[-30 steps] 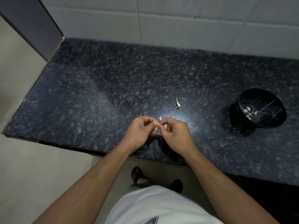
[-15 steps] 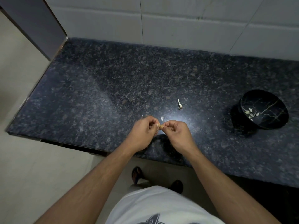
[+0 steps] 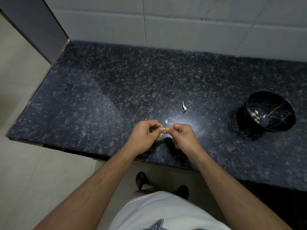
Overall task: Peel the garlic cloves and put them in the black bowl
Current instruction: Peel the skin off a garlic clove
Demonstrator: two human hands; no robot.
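Garlic clove (image 3: 165,129) — small, pale, partly skinned; pinched between both hands above the near edge of the counter; a strip of skin hanging below it.
Left hand (image 3: 144,136): fingers curled, fingertips pinching the clove's left end.
Right hand (image 3: 183,136): fingers curled, thumb and forefinger pinching the clove's right end, likely pulling at the skin.
Skin scraps (image 3: 166,121): a few pale flakes on the counter just beyond the hands; a thin dried stem piece (image 3: 184,107) a little further back.
Black bowl (image 3: 272,127) — well to the right, apart from the hands, tilted toward the camera; several pale pieces (image 3: 257,114) inside, probably cloves already peeled, though too small to tell from skins.
Granite counter (image 3: 116,90): dark, speckled; no other whole cloves visible on it.
Progress, by judgement: well advanced; clove in hand possibly the last; skin to finish stripping, then transfer to the bowl.
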